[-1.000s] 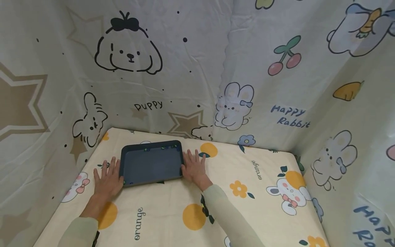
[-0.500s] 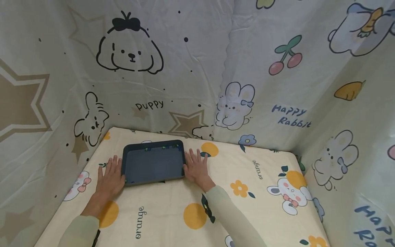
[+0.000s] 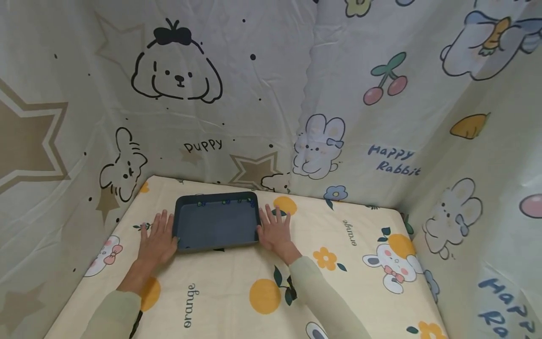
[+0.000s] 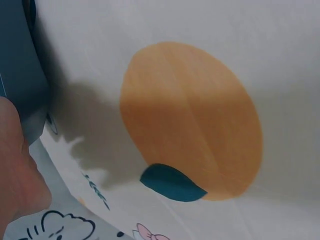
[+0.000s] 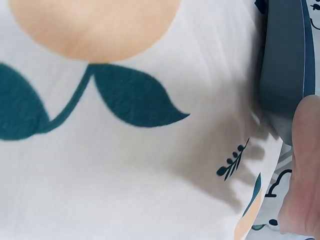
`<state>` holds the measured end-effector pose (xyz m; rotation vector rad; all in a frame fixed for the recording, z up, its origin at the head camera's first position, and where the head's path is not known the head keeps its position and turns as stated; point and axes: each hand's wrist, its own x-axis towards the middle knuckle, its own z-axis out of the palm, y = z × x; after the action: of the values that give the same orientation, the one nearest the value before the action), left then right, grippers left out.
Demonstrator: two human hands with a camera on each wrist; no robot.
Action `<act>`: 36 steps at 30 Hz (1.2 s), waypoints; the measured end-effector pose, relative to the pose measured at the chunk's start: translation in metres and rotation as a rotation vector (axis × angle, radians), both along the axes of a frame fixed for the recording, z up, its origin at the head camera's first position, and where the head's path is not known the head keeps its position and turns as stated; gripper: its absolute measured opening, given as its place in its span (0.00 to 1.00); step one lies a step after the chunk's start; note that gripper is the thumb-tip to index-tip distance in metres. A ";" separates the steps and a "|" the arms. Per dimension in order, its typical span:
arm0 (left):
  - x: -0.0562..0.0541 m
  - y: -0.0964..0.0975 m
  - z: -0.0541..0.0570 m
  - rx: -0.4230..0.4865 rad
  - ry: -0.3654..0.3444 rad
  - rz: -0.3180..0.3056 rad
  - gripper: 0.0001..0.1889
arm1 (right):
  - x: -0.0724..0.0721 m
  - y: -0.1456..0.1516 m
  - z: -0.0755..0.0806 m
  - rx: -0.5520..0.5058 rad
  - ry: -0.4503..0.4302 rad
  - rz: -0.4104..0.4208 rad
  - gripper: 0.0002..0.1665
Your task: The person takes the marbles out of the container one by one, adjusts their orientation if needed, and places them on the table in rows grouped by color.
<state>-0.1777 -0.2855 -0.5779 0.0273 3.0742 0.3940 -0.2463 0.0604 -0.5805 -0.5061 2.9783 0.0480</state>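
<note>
A dark blue-grey rectangular tray (image 3: 217, 223) with low walls lies on the patterned cloth toward the back left of the table. Along its left end rests my left hand (image 3: 155, 242), fingers straight and spread, thumb side touching the tray. My right hand (image 3: 276, 231) lies the same way against the right end, fingers extended. In the left wrist view the tray's wall (image 4: 22, 65) shows at the left edge above part of the hand (image 4: 20, 170). The right wrist view shows the tray's side (image 5: 282, 70) with part of the right hand (image 5: 305, 175) beside it.
A cream tablecloth (image 3: 228, 292) printed with oranges, flowers and rabbits covers the table. Pale printed curtains (image 3: 254, 94) hang close behind it and along both sides.
The tray has slid slightly to the right across the cloth and turned a little straighter. Both hands have moved right with it, staying against its ends.
</note>
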 end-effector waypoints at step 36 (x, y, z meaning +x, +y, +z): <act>-0.032 0.063 0.005 -0.002 -0.022 -0.096 0.36 | 0.006 0.070 -0.002 -0.082 -0.016 -0.126 0.35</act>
<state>-0.2095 -0.2225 -0.5726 0.1680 3.0368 0.3836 -0.2405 0.1302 -0.5823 -0.3246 2.9988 -0.0894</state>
